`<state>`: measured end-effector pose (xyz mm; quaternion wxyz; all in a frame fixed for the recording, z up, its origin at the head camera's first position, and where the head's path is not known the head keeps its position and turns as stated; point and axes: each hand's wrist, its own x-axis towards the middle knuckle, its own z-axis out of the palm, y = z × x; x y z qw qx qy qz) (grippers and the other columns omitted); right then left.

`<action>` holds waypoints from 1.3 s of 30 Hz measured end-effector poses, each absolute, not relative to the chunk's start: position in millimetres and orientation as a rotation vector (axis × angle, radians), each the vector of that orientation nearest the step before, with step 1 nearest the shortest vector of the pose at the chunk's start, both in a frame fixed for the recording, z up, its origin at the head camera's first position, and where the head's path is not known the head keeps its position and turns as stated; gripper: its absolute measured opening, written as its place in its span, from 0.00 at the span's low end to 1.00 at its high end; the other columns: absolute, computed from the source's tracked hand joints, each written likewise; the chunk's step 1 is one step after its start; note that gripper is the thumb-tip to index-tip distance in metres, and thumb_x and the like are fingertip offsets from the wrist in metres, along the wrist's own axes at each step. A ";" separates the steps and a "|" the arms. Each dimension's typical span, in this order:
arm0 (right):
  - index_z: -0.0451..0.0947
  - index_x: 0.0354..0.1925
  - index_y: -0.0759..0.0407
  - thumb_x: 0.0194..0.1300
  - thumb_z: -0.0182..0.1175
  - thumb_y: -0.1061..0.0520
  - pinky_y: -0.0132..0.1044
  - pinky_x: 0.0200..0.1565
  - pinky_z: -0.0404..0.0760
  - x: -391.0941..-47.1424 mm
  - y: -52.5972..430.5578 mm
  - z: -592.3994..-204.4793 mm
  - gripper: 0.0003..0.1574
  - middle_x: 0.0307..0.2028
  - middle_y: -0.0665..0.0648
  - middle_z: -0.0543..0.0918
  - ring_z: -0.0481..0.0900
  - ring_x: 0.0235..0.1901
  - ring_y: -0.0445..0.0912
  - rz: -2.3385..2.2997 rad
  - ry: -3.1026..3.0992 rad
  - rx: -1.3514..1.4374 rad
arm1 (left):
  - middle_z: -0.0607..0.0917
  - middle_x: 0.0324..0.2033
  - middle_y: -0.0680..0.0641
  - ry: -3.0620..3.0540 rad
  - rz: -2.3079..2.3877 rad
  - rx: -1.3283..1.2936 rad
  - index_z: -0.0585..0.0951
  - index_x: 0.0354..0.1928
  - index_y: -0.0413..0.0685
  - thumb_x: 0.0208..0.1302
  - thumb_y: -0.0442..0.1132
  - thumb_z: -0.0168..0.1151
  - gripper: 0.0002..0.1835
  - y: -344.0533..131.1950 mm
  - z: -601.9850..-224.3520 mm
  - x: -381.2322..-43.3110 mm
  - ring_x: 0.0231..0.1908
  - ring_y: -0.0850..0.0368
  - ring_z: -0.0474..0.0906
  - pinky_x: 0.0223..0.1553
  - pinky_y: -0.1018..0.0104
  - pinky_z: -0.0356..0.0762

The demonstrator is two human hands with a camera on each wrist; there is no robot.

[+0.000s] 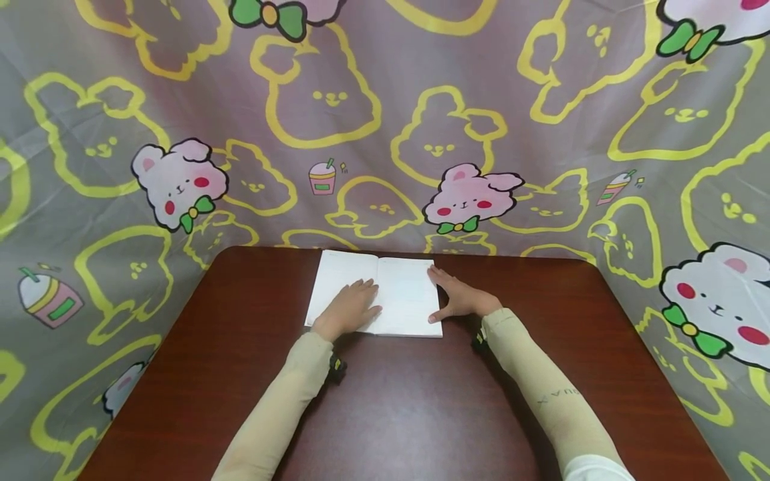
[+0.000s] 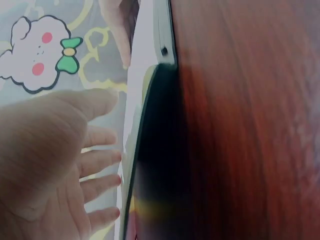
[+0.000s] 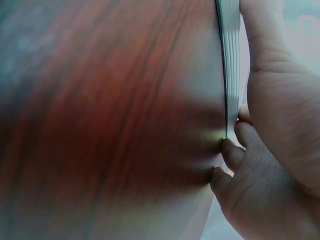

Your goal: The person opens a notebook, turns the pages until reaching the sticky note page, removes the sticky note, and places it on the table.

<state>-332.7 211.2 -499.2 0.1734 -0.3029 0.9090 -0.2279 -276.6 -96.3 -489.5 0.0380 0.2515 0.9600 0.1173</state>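
Observation:
An opened book [image 1: 406,300] with white pages lies near the table's far edge, its spine fold running between the two halves. My left hand [image 1: 351,307] rests on the left page with its fingers extended, the tips touching the paper in the left wrist view. There, the left half of the book [image 2: 135,130] tilts up from the wood with a dark gap beneath it. Along the right edge sits my right hand [image 1: 460,295], thumb and fingers spread apart. In the right wrist view its fingertips [image 3: 232,152] are right at the stacked page edges [image 3: 230,65].
The reddish-brown wooden table [image 1: 397,407] spreads around the book. Patterned fabric [image 1: 385,153] with cartoon animals hangs behind and at both sides. A small dark wrist device [image 1: 337,369] sits at the left sleeve, another [image 1: 479,341] at the right.

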 end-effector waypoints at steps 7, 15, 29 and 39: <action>0.38 0.80 0.68 0.51 0.78 0.37 0.65 0.76 0.46 -331.8 211.1 -498.9 0.81 0.81 0.68 0.39 0.38 0.80 0.63 -0.653 2.573 -0.853 | 0.73 0.69 0.35 2.923 0.432 0.929 0.78 0.65 0.39 0.73 0.50 0.60 0.27 -88.2 -488.0 -270.1 0.71 0.37 0.66 0.73 0.44 0.63; 0.39 0.80 0.69 0.51 0.79 0.38 0.65 0.75 0.47 -332.1 211.6 -499.9 0.81 0.81 0.68 0.40 0.39 0.80 0.64 -0.663 2.587 -0.850 | 0.75 0.68 0.37 2.922 0.388 0.980 0.79 0.64 0.41 0.71 0.53 0.62 0.28 -78.6 -487.7 -262.5 0.71 0.38 0.68 0.72 0.43 0.64; 0.38 0.80 0.68 0.51 0.78 0.35 0.65 0.76 0.44 -333.5 210.9 -503.5 0.82 0.81 0.68 0.39 0.37 0.80 0.63 -0.654 2.590 -0.866 | 0.74 0.70 0.38 2.911 0.403 0.959 0.80 0.64 0.44 0.62 0.58 0.70 0.34 -72.7 -492.1 -253.8 0.72 0.39 0.67 0.73 0.42 0.61; 0.38 0.80 0.67 0.52 0.78 0.37 0.63 0.77 0.43 -331.8 211.5 -502.1 0.80 0.81 0.67 0.39 0.37 0.80 0.61 -0.653 2.587 -0.840 | 0.75 0.69 0.40 2.919 0.382 0.988 0.82 0.61 0.46 0.62 0.57 0.71 0.31 -72.2 -494.0 -255.3 0.71 0.40 0.67 0.73 0.43 0.62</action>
